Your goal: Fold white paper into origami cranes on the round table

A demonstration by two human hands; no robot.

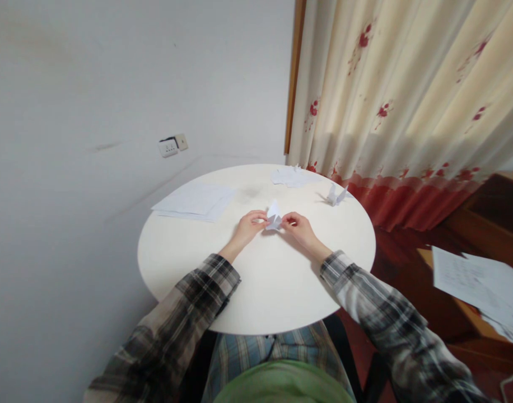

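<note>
A small folded white paper piece (274, 216) stands up over the middle of the round white table (189, 263). My left hand (248, 226) pinches its left side with closed fingers. My right hand (297, 226) pinches its right side in the same way. Both forearms, in plaid sleeves, reach in from the near edge of the table.
A stack of white sheets (195, 201) lies at the table's far left. More paper (292, 176) lies at the far edge, with a finished folded paper figure (336, 195) to its right. A curtain (407, 101) hangs behind. Printed sheets (479, 285) rest on wooden furniture at right.
</note>
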